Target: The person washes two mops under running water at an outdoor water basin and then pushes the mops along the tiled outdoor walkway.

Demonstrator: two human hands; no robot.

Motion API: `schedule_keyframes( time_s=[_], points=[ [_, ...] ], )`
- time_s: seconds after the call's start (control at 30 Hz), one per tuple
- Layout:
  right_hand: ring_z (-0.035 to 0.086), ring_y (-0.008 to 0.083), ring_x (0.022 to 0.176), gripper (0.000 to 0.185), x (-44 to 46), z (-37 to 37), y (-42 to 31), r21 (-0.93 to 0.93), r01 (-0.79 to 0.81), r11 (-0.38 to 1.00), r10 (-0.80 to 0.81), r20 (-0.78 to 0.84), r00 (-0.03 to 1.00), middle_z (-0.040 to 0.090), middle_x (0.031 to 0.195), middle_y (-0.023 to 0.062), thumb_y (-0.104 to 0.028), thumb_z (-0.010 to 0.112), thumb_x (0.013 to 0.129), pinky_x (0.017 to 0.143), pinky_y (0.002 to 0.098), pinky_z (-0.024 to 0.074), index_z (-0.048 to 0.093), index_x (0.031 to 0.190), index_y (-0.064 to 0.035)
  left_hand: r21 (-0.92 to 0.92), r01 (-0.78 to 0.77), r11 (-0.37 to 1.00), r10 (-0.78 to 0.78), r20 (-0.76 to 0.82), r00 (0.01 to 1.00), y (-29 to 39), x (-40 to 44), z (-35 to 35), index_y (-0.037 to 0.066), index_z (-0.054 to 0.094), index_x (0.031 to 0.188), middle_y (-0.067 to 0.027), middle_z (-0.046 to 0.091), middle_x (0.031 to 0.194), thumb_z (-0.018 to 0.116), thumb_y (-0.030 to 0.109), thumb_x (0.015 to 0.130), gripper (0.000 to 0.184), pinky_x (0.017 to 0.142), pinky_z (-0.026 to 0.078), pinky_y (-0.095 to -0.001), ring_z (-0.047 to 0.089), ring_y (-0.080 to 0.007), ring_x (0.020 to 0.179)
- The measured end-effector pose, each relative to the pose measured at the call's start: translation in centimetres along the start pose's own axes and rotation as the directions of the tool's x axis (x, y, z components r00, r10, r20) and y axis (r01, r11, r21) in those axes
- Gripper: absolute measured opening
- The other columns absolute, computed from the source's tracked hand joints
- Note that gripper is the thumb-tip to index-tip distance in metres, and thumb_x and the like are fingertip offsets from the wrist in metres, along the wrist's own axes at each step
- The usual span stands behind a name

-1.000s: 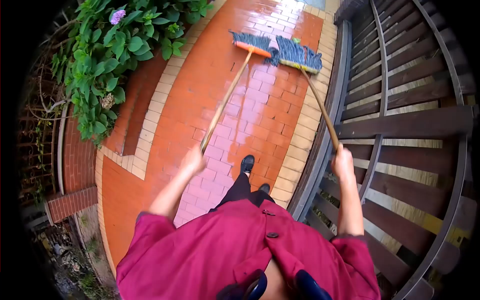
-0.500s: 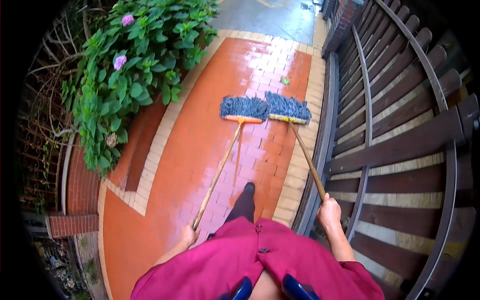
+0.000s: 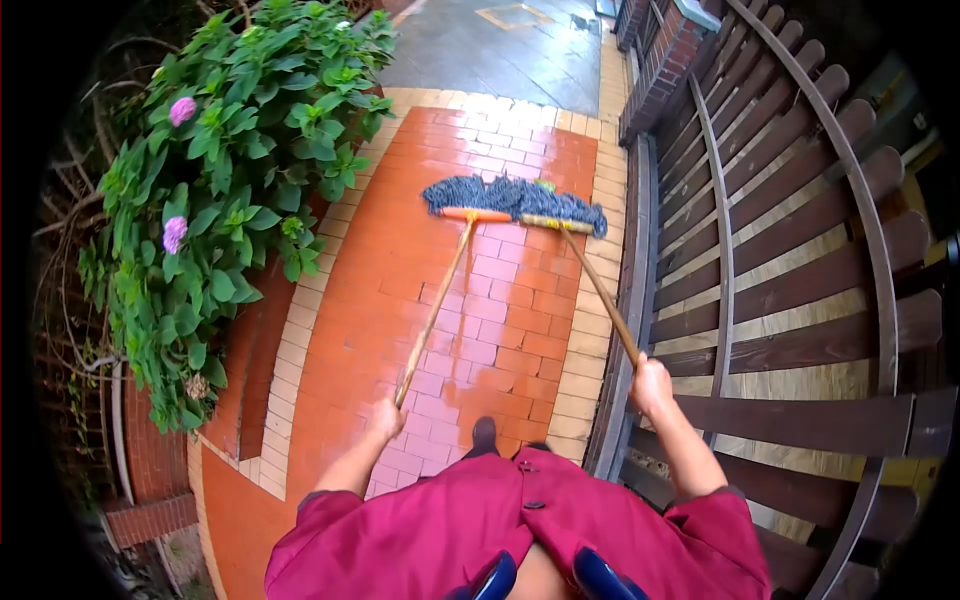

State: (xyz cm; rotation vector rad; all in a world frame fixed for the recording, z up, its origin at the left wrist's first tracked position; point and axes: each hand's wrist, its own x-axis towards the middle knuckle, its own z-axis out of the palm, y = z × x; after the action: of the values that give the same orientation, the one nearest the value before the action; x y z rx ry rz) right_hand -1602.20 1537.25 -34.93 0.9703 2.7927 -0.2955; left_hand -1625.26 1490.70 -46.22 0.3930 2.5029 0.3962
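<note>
Two mops with dark blue-grey string heads lie side by side on the wet tiled path. My left hand (image 3: 385,417) is closed round the wooden handle of the mop with the orange bar (image 3: 475,215). Closed round the other handle is my right hand (image 3: 652,386); that mop has a pale bar with yellow at its middle (image 3: 545,222). The two heads touch or overlap slightly, ahead of my feet. A green leaf (image 3: 545,186) shows just behind the right mop head, partly hidden by its strings.
Along the right side runs a dark slatted fence (image 3: 800,345), with a brick pillar (image 3: 665,72) at its far end. A leafy bush with pink flowers (image 3: 240,150) overhangs the left edge. Grey wet paving (image 3: 480,55) lies beyond the orange tiles (image 3: 350,270).
The view has tilted up, showing more grey paving. Both mops have shifted on the tiles, and the green leaf is now close behind the right mop head. Both hands keep their handles.
</note>
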Motion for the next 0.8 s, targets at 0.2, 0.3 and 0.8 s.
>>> schedule_keyframes(
  time_s=[0.2,0.3,0.8],
  points=[
    [0.063,0.0395,0.077,0.031,16.6,-1.9,2.7,-0.05,0.006,0.999,-0.004,0.033,0.999,0.062,0.083,0.0239,-0.002,0.054,0.076,0.068,0.0459,0.0524,0.053,0.105,0.0085,-0.021,0.138,0.99,-0.134,0.121,0.984,10.3,15.3,-8.1,0.003,0.051,0.099,-0.0247,0.064,0.083,0.067,0.021,0.078,0.032,0.069,0.052,-0.047,0.064,-0.0395,0.08],
    [0.062,0.04,0.076,0.024,26.0,-2.8,4.2,-0.017,0.009,1.0,-0.009,-0.003,1.0,0.061,0.08,0.0232,-0.004,0.053,0.078,0.068,0.0467,0.0509,0.054,0.1,0.0062,-0.004,0.116,0.993,-0.115,0.095,0.989,13.7,23.7,-8.8,0.003,0.051,0.098,-0.0237,0.064,0.086,0.067,0.023,0.08,0.031,0.07,0.052,-0.0458,0.065,-0.0364,0.08],
    [0.063,0.0402,0.082,0.026,79.6,-13.3,11.0,-0.094,0.095,0.991,-0.089,0.071,0.994,0.062,0.091,0.0255,-0.01,0.041,0.091,0.072,0.0466,0.0519,0.051,0.106,0.0081,-0.108,0.244,0.964,-0.223,0.177,0.959,45.0,61.8,-22.0,0.001,0.051,0.101,-0.0194,0.064,0.074,0.062,0.019,0.082,0.029,0.054,0.053,-0.0395,0.064,-0.0291,0.056]
  ],
)
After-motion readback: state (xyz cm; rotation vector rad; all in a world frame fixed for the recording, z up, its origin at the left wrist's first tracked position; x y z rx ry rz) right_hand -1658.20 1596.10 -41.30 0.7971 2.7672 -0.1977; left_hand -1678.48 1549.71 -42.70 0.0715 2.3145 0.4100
